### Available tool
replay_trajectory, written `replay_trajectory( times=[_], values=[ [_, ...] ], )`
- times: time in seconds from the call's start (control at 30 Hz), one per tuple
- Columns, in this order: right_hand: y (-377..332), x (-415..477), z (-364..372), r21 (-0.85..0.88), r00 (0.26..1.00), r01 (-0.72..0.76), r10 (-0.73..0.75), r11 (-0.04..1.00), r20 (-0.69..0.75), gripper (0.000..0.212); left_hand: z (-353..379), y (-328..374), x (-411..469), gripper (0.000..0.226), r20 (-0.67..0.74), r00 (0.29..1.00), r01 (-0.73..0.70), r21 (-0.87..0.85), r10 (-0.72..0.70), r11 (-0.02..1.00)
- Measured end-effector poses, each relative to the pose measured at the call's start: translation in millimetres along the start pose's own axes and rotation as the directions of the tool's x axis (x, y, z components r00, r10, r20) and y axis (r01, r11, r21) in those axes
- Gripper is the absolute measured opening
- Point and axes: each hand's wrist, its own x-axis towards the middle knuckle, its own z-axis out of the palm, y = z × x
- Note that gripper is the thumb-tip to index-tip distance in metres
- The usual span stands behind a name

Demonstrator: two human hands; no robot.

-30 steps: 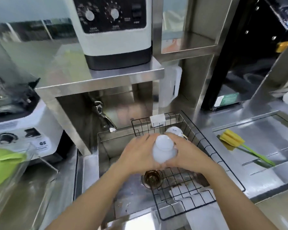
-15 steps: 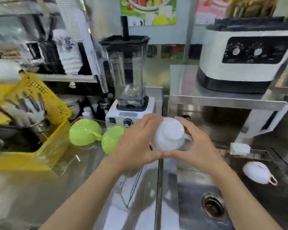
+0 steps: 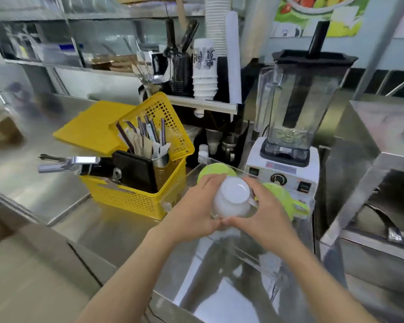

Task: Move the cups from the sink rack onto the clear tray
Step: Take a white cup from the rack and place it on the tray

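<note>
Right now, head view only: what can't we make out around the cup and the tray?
- White cup: its mouth faces away and down; both the left hand and right hand cover its sides.
- Clear tray: its outline is hard to trace, being transparent over reflective steel and partly behind the forearms.
- Green cups: mostly hidden behind the hands.
- Sink rack: out of frame.
- Left counter: motion-blurred.

Bright, even light; steel glare, blurred and warped edges.
</note>
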Motion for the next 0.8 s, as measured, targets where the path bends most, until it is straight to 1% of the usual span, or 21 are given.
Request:
replay_trajectory(
  times=[0.1,0.2,0.27,0.37,0.47,0.57,0.67,0.73,0.8],
  values=[
    [-1,6,17,0.009,0.999,-0.03,0.03,1.0,0.043,0.083,1,-16,-6,0.085,0.038,0.998,0.052,-0.021,-0.052,0.998],
    [-5,13,36,0.019,0.997,-0.067,0.066,0.998,0.048,0.083,-3,-35,-10,0.084,0.057,0.996,0.078,-0.066,-0.074,0.995],
    [-5,17,44,0.035,0.995,-0.083,0.081,0.996,0.058,0.082,-3,-44,-10,0.085,0.062,0.994,0.09,-0.064,-0.086,0.994],
    [-4,19,56,0.033,0.99,-0.116,0.113,0.993,0.082,0.092,-2,-58,-12,0.087,0.05,0.993,0.11,-0.051,-0.107,0.993],
    [-4,21,66,0.03,0.981,-0.156,0.152,0.987,0.117,0.097,-1,-67,-17,0.085,0.042,0.989,0.148,-0.098,-0.144,0.984],
    [-1,25,68,-0.004,0.981,-0.14,0.14,0.99,0.136,0.096,0,-72,-20,0.086,0.046,0.982,0.19,-0.16,-0.185,0.969],
    [0,27,67,-0.023,0.978,-0.128,0.13,0.992,0.161,0.087,-2,-73,-20,0.088,0.093,0.971,0.233,-0.197,-0.218,0.952],
    [-1,26,63,-0.084,0.979,-0.092,0.105,0.992,0.174,0.087,-6,-72,-18,0.091,0.143,0.968,0.23,-0.166,-0.207,0.959],
    [-5,24,56,-0.188,0.978,-0.017,0.056,0.982,0.201,0.091,-12,-71,-15,0.095,0.204,0.955,0.234,-0.078,-0.214,0.969]
  ],
)
